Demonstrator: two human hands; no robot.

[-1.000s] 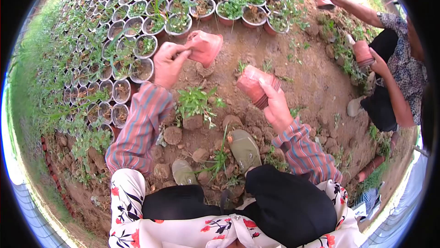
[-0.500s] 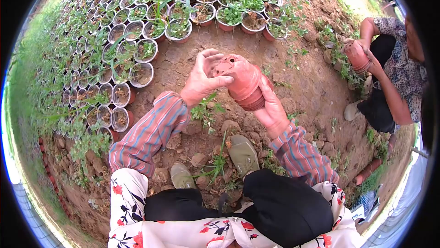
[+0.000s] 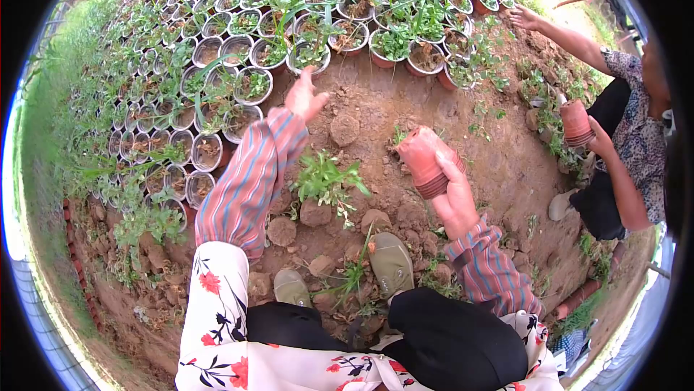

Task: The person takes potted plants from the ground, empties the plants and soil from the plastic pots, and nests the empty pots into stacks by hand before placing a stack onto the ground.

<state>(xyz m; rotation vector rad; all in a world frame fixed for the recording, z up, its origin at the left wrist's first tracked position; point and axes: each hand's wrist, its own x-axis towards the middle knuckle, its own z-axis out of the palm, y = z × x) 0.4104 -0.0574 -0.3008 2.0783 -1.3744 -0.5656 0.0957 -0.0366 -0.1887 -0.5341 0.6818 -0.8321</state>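
Observation:
My left hand [image 3: 307, 96] reaches forward with its thumb apart from the fingers and nothing held. Its fingertips are right at the near side of a plant pot [image 3: 309, 57] with green seedlings, on the edge of the pot rows. In my right hand [image 3: 457, 201] is a stack of nested reddish-brown plant pots [image 3: 421, 158], tilted with the bases up and to the left. The fingers wrap the stack near its rims, where several edges show. Below my left hand a green leafy plant [image 3: 325, 177] lies on the soil beside round soil clods [image 3: 345, 130].
Rows of plant pots [image 3: 206, 152] with weeds and dry leaves fill the left and far ground. On the right, a crouching person holds another pot stack [image 3: 576, 123] and stretches out the other hand [image 3: 525, 18]. My shoes [image 3: 391, 262] stand among clods.
My left hand has left the pot stack and moved forward to the pot rows. My right hand has shifted right with the stack. The other person's one hand has left their stack, reaching out.

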